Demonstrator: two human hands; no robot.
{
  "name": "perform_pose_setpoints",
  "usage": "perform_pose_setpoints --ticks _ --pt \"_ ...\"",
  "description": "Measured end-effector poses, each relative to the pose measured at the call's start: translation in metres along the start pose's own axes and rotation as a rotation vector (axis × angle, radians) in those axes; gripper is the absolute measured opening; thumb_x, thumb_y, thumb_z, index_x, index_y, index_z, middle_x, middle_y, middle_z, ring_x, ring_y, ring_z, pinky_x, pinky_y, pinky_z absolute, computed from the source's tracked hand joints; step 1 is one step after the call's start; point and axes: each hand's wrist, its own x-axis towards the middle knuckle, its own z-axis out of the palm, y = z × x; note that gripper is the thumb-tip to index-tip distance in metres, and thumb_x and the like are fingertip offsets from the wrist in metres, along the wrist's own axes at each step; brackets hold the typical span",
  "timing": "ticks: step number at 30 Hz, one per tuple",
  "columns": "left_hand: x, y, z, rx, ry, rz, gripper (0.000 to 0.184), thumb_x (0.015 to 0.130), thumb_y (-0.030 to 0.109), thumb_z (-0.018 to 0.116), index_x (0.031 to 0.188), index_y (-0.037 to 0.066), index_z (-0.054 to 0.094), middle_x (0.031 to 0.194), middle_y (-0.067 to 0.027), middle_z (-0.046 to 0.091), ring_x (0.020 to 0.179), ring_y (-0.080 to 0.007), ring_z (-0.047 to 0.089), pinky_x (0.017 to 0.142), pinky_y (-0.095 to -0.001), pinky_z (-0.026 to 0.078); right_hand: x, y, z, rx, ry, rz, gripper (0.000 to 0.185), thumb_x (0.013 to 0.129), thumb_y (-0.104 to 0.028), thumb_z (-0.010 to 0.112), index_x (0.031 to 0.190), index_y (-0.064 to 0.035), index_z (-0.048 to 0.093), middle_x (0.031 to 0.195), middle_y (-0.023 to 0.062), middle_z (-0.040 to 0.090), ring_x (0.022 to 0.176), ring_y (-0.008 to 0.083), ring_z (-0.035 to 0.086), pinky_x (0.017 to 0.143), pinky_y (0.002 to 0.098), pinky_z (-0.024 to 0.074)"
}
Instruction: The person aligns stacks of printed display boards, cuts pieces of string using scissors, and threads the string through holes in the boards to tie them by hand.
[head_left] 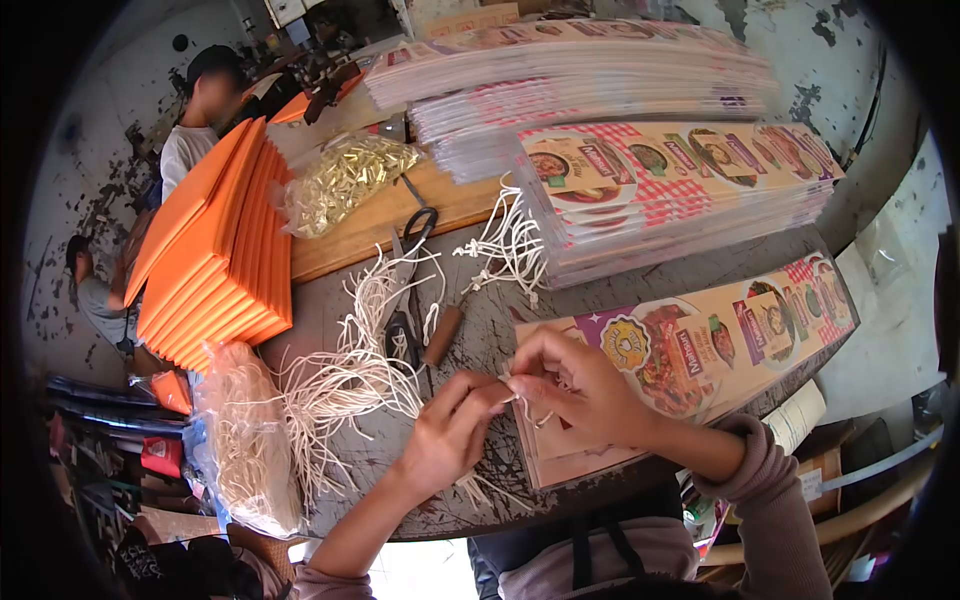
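Observation:
My left hand (pixel 450 425) and my right hand (pixel 575 385) meet at the left end of a flat stack of printed food packaging sheets (pixel 690 350). The fingertips of both hands pinch a short piece of white cord (pixel 512 388) between them. A loop of the cord (pixel 540 418) hangs below my right fingers, over the sheets. To the left of my left hand lies a loose bundle of white cords (pixel 350 385). Near it are scissors (pixel 402 335) and a small brown cylinder (pixel 443 336).
Taller stacks of printed sheets (pixel 680 190) stand behind, with white cords (pixel 515 235) at their left end. Orange folded pieces (pixel 220 260), a bag of gold metal parts (pixel 350 180) and a plastic bag of cords (pixel 250 440) lie left. Two other people (pixel 190 140) are at back left.

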Motion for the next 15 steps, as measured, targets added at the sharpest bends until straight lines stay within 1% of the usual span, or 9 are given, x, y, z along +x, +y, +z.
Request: perform_pose_setpoints --ticks 3,4,6,7,9,11,13,14,15 --pt "0.003 0.0 -0.002 -0.16 -0.037 -0.054 0.025 0.073 -0.014 0.053 0.095 -0.001 0.053 0.086 -0.013 0.053 0.07 -0.0267 0.057 0.059 -0.0329 0.049 0.0 -0.001 -0.002 -0.012 -0.031 0.006 0.015 0.086 -0.017 0.057 0.089 -0.0031 0.051 0.07 0.0064 0.054 0.059 0.0121 0.052 0.054 0.0266 0.0398" --pt "0.002 -0.003 0.001 -0.153 -0.027 -0.065 0.021 0.077 -0.012 0.051 0.096 -0.001 0.052 0.087 -0.0127 0.052 0.07 -0.0259 0.056 0.06 -0.0312 0.048 -0.001 -0.003 -0.002 -0.012 -0.029 0.01 0.015 0.086 -0.017 0.057 0.089 -0.0031 0.051 0.07 0.0064 0.054 0.059 0.0121 0.052 0.054 0.0266 0.0398" --pt "0.004 -0.001 0.001 -0.131 -0.014 -0.07 0.018 0.079 -0.01 0.05 0.096 -0.002 0.051 0.088 -0.0131 0.051 0.07 -0.0254 0.056 0.061 -0.0306 0.047 -0.002 -0.005 0.0 -0.261 0.024 -0.122 0.013 0.085 -0.013 0.057 0.09 -0.0023 0.051 0.074 0.0086 0.053 0.062 0.0177 0.054 0.055 0.0286 0.0407" --pt "0.006 -0.001 0.001 -0.104 0.002 -0.074 0.015 0.082 -0.008 0.049 0.095 -0.002 0.051 0.088 -0.0135 0.05 0.07 -0.025 0.056 0.062 -0.0299 0.047 -0.001 -0.005 0.001 -0.262 0.026 -0.122 0.013 0.085 -0.013 0.057 0.09 -0.0023 0.051 0.074 0.0086 0.053 0.062 0.0177 0.054 0.055 0.0286 0.0407" --pt "0.004 0.002 0.001 -0.142 0.01 -0.138 0.012 0.084 -0.007 0.048 0.095 -0.002 0.051 0.089 -0.0135 0.05 0.072 -0.0233 0.056 0.063 -0.0289 0.046 -0.002 -0.004 0.003 -0.346 0.004 -0.235 0.012 0.083 -0.009 0.058 0.089 -0.0026 0.05 0.079 0.0105 0.051 0.066 0.0243 0.055 0.056 0.031 0.0414" --pt "0.002 0.004 0.002 -0.179 0.021 -0.208 0.01 0.085 -0.005 0.047 0.095 -0.002 0.05 0.09 -0.0135 0.049 0.073 -0.0217 0.056 0.064 -0.0279 0.046 -0.002 -0.008 0.005 -0.342 -0.003 -0.217 0.012 0.082 -0.008 0.058 0.089 -0.003 0.05 0.08 0.0109 0.051 0.067 0.0257 0.055 0.056 0.0316 0.0414" --pt "0.001 0.008 0.004 -0.336 0.042 -0.348 0.01 0.086 -0.005 0.046 0.095 -0.002 0.05 0.091 -0.0118 0.049 0.078 -0.0174 0.055 0.066 -0.0257 0.046 -0.002 -0.011 0.006 -0.34 -0.02 -0.2 0.012 0.081 -0.007 0.059 0.088 -0.0035 0.05 0.08 0.0114 0.05 0.068 0.0272 0.054 0.057 0.0323 0.0415" --pt "-0.002 0.007 0.006 -0.346 0.029 -0.357 0.02 0.085 -0.008 0.045 0.103 0.0 0.046 0.092 -0.0104 0.048 0.079 -0.0144 0.054 0.07 -0.0242 0.047 -0.002 -0.011 0.005 -0.336 -0.041 -0.167 0.013 0.081 -0.008 0.06 0.088 -0.0038 0.05 0.081 0.0108 0.05 0.069 0.0258 0.054 0.058 0.0317 0.0414" --pt "-0.003 0.008 0.009 -0.344 0.037 -0.355 0.02 0.085 -0.008 0.045 0.103 0.0 0.046 0.092 -0.0104 0.048 0.079 -0.0144 0.054 0.07 -0.0242 0.047 -0.002 -0.011 0.004 -0.333 -0.062 -0.137 0.014 0.08 -0.009 0.061 0.087 -0.0042 0.05 0.083 0.0102 0.049 0.07 0.0244 0.054 0.058 0.0311 0.0413"
